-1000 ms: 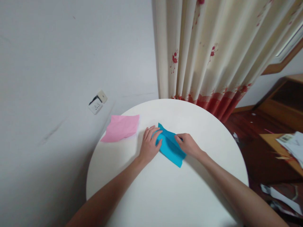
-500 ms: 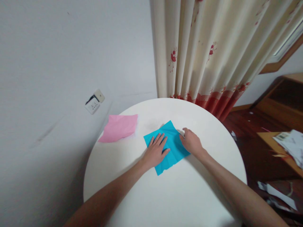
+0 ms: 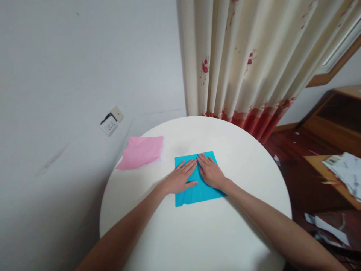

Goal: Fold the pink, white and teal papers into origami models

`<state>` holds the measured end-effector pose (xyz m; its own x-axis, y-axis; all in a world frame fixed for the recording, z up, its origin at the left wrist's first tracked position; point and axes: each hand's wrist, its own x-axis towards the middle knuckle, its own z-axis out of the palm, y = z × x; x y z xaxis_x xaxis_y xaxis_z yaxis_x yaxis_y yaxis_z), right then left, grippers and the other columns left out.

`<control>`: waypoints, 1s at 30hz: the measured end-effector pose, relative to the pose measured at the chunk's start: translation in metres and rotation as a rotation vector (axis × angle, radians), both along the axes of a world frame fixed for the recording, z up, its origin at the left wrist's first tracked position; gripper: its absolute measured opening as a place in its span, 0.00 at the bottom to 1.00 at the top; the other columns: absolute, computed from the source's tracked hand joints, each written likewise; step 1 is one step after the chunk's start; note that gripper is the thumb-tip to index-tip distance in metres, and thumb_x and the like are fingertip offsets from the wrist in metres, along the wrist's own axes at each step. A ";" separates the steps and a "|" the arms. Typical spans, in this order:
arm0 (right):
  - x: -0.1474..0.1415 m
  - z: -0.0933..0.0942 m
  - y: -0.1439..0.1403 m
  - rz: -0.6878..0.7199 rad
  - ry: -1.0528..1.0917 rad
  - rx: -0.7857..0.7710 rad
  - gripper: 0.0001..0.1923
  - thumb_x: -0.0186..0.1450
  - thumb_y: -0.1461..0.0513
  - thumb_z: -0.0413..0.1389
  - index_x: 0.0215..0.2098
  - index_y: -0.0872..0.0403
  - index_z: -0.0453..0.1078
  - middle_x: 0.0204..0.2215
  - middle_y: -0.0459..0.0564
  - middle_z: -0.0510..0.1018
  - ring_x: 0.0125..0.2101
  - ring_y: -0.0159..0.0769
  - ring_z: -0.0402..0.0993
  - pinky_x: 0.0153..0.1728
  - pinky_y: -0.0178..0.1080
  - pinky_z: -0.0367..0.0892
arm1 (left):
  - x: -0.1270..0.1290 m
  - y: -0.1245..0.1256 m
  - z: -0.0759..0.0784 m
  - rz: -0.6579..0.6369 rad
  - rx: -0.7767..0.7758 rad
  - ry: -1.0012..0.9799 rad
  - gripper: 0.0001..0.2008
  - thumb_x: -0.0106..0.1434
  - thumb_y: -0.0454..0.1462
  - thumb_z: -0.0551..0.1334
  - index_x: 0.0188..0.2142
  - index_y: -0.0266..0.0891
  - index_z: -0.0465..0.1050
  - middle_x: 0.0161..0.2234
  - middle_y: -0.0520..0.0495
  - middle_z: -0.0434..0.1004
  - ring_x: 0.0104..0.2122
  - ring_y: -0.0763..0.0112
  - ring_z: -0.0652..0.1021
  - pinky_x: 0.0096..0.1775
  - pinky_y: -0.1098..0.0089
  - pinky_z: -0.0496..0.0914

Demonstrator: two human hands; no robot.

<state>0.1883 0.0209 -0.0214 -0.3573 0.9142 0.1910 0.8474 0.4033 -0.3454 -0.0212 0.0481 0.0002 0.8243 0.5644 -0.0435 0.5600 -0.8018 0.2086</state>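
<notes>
The blue paper sheet lies flat near the middle of the round white table; the left hand and right hand rest on it side by side, palms down, fingers spread and flat, gripping nothing; a pink paper sheet lies to the left of the blue one, overhanging the table's edge. The thin sheet could slide or wrinkle if the palms push unevenly; the pink sheet could slip off the rim. No container shows on the table.
</notes>
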 end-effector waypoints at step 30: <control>-0.010 0.006 -0.008 -0.047 -0.048 -0.009 0.29 0.73 0.59 0.41 0.69 0.64 0.52 0.70 0.60 0.53 0.70 0.47 0.44 0.68 0.54 0.42 | 0.038 -0.011 -0.013 0.359 0.143 -0.032 0.27 0.72 0.36 0.44 0.69 0.32 0.51 0.70 0.37 0.49 0.70 0.59 0.51 0.67 0.53 0.50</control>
